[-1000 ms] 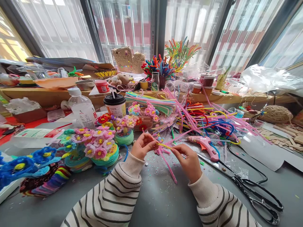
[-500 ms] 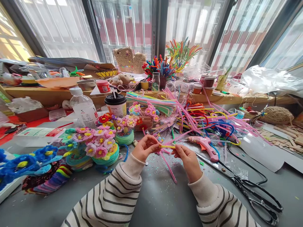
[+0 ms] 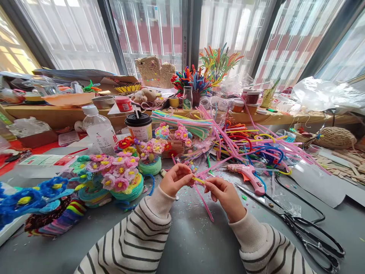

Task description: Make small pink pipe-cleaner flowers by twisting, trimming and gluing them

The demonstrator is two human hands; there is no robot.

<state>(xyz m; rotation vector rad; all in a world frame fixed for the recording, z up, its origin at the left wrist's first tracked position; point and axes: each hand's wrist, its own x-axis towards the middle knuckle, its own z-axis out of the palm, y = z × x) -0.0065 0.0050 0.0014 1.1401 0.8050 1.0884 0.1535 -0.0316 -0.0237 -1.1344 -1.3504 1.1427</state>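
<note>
A short yellow pipe cleaner [image 3: 199, 180] is stretched between my two hands above the grey table. My left hand [image 3: 175, 179] pinches its left end between thumb and fingers. With thumb and forefinger, my right hand [image 3: 225, 196] grips the other end, close to the left fingertips. Just below and behind the fingers lies a pink pipe cleaner [image 3: 204, 203] on the glitter-strewn tabletop. Beyond it a heap of pink pipe cleaners [image 3: 228, 142] spreads to the right. Left of my left hand stands a pot of pink pipe-cleaner flowers [image 3: 121, 173].
To the right lie a pink glue gun [image 3: 247, 177] with its black cord and large black-handled scissors [image 3: 296, 220]. A plastic bottle [image 3: 99, 131] and a lidded cup [image 3: 138, 127] stand behind the flowers. Blue flowers [image 3: 25, 199] are at far left, twine [image 3: 336, 137] at far right.
My right hand has come nearer to my left, so less yellow pipe cleaner shows between them, and it now slants down to the right. My left hand has barely moved.
</note>
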